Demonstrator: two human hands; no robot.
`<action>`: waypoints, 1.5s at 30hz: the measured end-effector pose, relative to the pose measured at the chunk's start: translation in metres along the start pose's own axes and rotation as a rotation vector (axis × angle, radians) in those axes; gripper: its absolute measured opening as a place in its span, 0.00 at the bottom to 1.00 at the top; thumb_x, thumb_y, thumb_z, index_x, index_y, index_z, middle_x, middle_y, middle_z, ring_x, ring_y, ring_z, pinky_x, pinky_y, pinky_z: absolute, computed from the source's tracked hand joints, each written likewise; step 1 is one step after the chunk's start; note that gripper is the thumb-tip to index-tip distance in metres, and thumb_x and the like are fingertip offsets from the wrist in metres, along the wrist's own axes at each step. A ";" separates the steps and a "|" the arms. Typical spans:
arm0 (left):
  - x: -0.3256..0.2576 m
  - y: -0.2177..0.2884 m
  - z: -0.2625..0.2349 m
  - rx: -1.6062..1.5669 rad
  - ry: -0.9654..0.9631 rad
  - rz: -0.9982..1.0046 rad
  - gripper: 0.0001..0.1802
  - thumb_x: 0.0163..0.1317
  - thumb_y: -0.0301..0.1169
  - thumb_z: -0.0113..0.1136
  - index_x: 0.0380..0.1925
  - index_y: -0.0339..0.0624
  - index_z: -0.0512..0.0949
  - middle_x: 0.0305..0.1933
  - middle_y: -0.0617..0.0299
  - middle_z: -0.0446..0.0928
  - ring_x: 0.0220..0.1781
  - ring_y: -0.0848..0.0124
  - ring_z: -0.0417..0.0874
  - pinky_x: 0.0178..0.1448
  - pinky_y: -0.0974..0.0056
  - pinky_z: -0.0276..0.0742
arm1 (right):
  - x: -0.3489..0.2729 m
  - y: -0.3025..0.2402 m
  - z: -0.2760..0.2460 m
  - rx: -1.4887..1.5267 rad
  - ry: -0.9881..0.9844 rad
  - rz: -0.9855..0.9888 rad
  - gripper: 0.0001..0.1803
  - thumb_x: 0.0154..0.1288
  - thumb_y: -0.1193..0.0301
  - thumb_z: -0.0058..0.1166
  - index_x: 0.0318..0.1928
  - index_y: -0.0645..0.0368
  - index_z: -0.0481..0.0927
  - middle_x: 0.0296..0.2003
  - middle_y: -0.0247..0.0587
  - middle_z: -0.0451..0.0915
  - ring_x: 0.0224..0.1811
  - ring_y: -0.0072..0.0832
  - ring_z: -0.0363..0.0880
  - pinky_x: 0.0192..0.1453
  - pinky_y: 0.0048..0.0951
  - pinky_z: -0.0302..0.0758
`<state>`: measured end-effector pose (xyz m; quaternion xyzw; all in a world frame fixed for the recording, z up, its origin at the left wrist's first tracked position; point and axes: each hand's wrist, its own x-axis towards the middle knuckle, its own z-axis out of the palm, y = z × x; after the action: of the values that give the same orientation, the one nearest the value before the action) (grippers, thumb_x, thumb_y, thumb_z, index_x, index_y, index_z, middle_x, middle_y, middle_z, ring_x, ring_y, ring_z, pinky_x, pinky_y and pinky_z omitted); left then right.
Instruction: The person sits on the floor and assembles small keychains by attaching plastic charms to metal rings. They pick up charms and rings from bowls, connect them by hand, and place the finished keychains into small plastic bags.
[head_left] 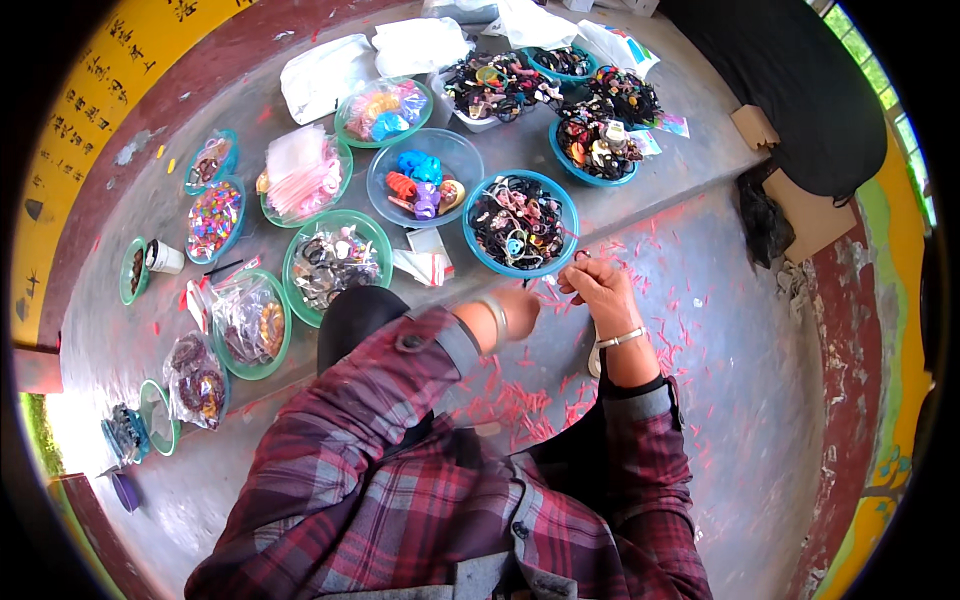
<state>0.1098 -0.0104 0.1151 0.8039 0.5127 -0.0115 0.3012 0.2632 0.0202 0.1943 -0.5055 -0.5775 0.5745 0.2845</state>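
My right hand (602,291) is raised just off the near right rim of a blue basin (477,246). Its thumb and fingers are pinched together, and what they hold is too small to name. Close beside it, my left hand (516,313) is smeared by motion, so its fingers cannot be read. Between the two hands a small dark and pale bit shows, too blurred to name. Dark hair ties with pink, white and blue trinkets (515,222) fill the basin in front of my hands.
Left stand green bowls of hair ties (338,262), pink packets (303,172) and colourful beads (214,222). A clear basin (384,160) holds coloured scrunchies. More tubs of hair ties (490,85) stand farther back. Red scraps (520,400) litter the floor below a raised ledge. Cardboard (810,215) lies right.
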 end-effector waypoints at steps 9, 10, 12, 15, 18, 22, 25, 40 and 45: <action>0.027 -0.047 0.136 0.083 -0.269 -0.229 0.11 0.50 0.26 0.50 0.33 0.37 0.78 0.42 0.50 0.76 0.46 0.58 0.76 0.48 0.59 0.72 | -0.019 0.000 -0.048 0.033 0.136 0.023 0.09 0.57 0.71 0.48 0.30 0.64 0.78 0.26 0.34 0.78 0.29 0.19 0.74 0.33 0.19 0.70; 0.032 -0.055 0.149 0.074 -0.246 -0.313 0.12 0.50 0.26 0.49 0.34 0.37 0.78 0.44 0.51 0.75 0.48 0.58 0.75 0.49 0.59 0.72 | -0.023 -0.003 -0.050 0.013 0.136 0.017 0.08 0.58 0.72 0.47 0.29 0.63 0.78 0.26 0.34 0.77 0.29 0.19 0.74 0.33 0.19 0.69; 0.047 -0.066 0.169 0.043 -0.163 -0.365 0.14 0.50 0.25 0.49 0.39 0.37 0.75 0.47 0.52 0.72 0.51 0.58 0.72 0.52 0.60 0.70 | -0.028 0.000 -0.058 -0.031 0.149 0.015 0.08 0.58 0.73 0.47 0.28 0.64 0.77 0.25 0.33 0.77 0.28 0.17 0.73 0.32 0.18 0.68; 0.072 -0.078 0.193 -0.006 -0.122 -0.423 0.19 0.52 0.24 0.45 0.47 0.36 0.67 0.52 0.51 0.66 0.58 0.57 0.63 0.57 0.59 0.66 | -0.037 -0.004 -0.067 0.035 0.150 0.069 0.06 0.57 0.75 0.50 0.30 0.66 0.77 0.27 0.35 0.77 0.30 0.18 0.73 0.36 0.19 0.69; 0.090 -0.083 0.219 0.015 -0.009 -0.395 0.21 0.52 0.24 0.42 0.50 0.35 0.63 0.54 0.47 0.63 0.60 0.55 0.60 0.59 0.59 0.63 | -0.041 -0.001 -0.077 -0.024 0.138 0.030 0.04 0.56 0.78 0.50 0.30 0.67 0.76 0.26 0.36 0.76 0.30 0.20 0.72 0.35 0.19 0.69; 0.104 -0.093 0.240 0.131 0.043 -0.351 0.24 0.52 0.23 0.42 0.53 0.35 0.60 0.54 0.48 0.61 0.62 0.55 0.57 0.60 0.58 0.62 | -0.044 -0.002 -0.090 -0.030 0.157 0.018 0.04 0.55 0.80 0.50 0.29 0.68 0.76 0.26 0.38 0.76 0.29 0.23 0.73 0.35 0.21 0.69; 0.113 -0.099 0.244 0.159 0.035 -0.382 0.24 0.52 0.23 0.42 0.53 0.37 0.60 0.55 0.50 0.61 0.62 0.56 0.58 0.60 0.57 0.63 | -0.048 0.004 -0.099 0.003 0.161 0.011 0.03 0.55 0.80 0.50 0.28 0.69 0.76 0.27 0.40 0.76 0.30 0.25 0.73 0.35 0.22 0.69; 0.135 -0.082 0.219 -1.431 -0.051 -0.472 0.16 0.48 0.24 0.53 0.40 0.41 0.71 0.37 0.56 0.76 0.39 0.62 0.78 0.44 0.62 0.74 | -0.054 0.010 -0.097 0.000 0.127 0.032 0.05 0.56 0.77 0.50 0.30 0.67 0.77 0.25 0.36 0.76 0.28 0.21 0.72 0.33 0.21 0.68; 0.101 0.014 0.098 -2.073 -0.316 -0.005 0.17 0.50 0.22 0.51 0.43 0.40 0.70 0.39 0.60 0.76 0.39 0.71 0.78 0.41 0.69 0.74 | -0.047 0.017 -0.102 0.082 0.241 0.075 0.08 0.58 0.72 0.49 0.30 0.65 0.77 0.24 0.31 0.75 0.27 0.14 0.70 0.31 0.17 0.67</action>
<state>0.1979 0.0192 0.0089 0.1403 0.2278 0.3279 0.9061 0.3758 0.0130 0.2080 -0.5800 -0.4958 0.5430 0.3507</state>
